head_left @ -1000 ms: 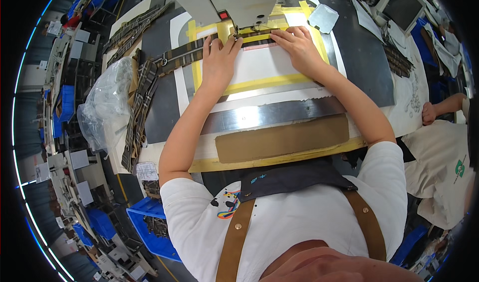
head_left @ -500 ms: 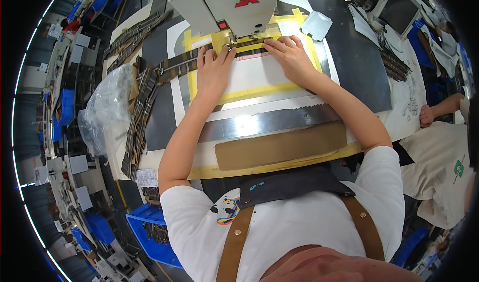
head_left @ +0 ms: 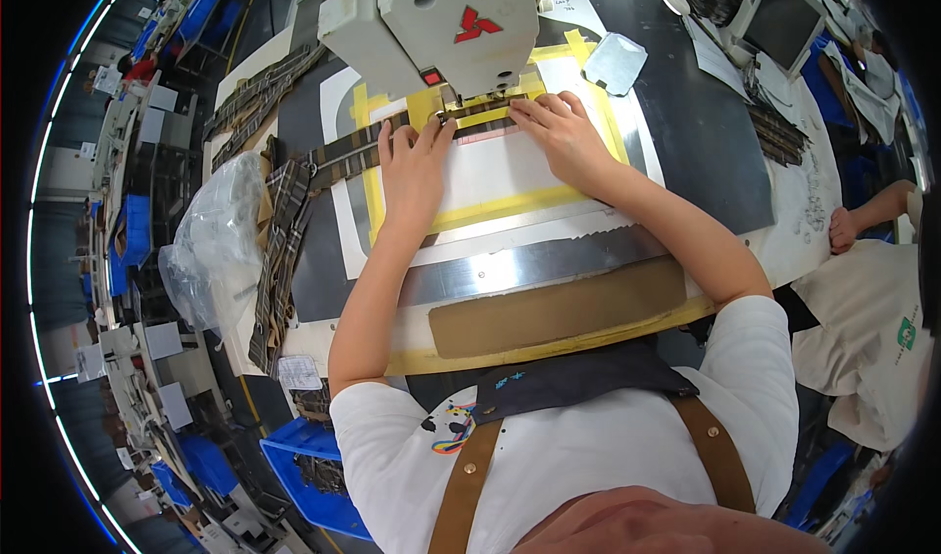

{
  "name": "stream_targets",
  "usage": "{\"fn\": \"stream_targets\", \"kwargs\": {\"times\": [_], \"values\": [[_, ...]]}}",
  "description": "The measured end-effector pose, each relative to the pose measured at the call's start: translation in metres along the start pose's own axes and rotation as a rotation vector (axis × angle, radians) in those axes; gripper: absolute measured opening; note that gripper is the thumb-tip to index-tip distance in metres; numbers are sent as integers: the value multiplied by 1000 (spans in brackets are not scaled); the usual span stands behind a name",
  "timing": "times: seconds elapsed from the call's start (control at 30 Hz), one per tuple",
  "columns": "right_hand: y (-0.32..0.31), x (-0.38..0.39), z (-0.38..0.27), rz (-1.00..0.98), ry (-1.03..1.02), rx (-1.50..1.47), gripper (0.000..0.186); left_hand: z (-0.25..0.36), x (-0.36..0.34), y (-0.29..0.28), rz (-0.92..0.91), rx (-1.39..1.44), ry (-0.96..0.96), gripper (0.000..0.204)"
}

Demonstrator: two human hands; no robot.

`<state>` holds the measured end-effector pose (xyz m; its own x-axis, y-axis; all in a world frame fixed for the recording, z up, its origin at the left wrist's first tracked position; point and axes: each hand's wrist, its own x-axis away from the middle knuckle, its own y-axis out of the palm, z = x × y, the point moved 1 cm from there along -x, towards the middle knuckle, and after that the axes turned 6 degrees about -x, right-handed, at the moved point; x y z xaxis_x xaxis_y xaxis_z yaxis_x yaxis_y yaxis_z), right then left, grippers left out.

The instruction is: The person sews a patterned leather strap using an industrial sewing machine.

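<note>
A dark plaid fabric strip [head_left: 343, 158] runs in from the left and passes beneath the head of a white sewing machine [head_left: 459, 29]. My left hand [head_left: 414, 176] has its fingers curled onto the strip, just left of the needle area. On the other side, the fingertips of my right hand [head_left: 570, 144] pinch the strip's right part beside a yellow bar [head_left: 484, 117]. The needle itself is hidden by the machine head. Under both hands lies a white sheet [head_left: 495, 176] framed by yellow tape [head_left: 515, 207].
Bundled plaid strips [head_left: 276, 260] hang over the left table edge beside a clear plastic bag [head_left: 221, 235]. A brown pad [head_left: 559, 309] lies along the front edge. A pale rounded plate [head_left: 616, 63] rests right of the machine. Another person's hand [head_left: 843, 230] is at the right.
The whole view has shifted, so the machine, table and hands all appear lower. Both hands keep their places on the strip, with no clear movement relative to the machine.
</note>
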<state>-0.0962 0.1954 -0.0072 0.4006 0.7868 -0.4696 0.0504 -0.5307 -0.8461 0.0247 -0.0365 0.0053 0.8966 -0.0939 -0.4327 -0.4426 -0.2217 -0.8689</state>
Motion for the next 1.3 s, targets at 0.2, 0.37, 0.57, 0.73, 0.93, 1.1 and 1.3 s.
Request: {"fn": "stream_targets", "kwargs": {"times": [0.2,0.37,0.57,0.73,0.93,1.1,1.3], "values": [[0,-4,-4,-11,1,-7,54,0,1,1,28,14,-29,48],[2,-7,-6,-22,-6,-37,54,-2,3,1,4,-4,-47,48],[7,-9,-6,100,-98,-30,45,-2,5,2,-6,-11,-61,49],[9,-12,-9,92,-113,35,44,-3,6,1,-1,-18,-64,49],[10,-15,-12,13,-54,-30,44,-6,9,5,-11,-44,-83,48],[11,-16,-17,12,-48,-3,46,-7,12,6,-25,-44,-91,49],[10,-15,-18,62,-72,45,49,-8,12,6,-19,-28,-85,50]]}}
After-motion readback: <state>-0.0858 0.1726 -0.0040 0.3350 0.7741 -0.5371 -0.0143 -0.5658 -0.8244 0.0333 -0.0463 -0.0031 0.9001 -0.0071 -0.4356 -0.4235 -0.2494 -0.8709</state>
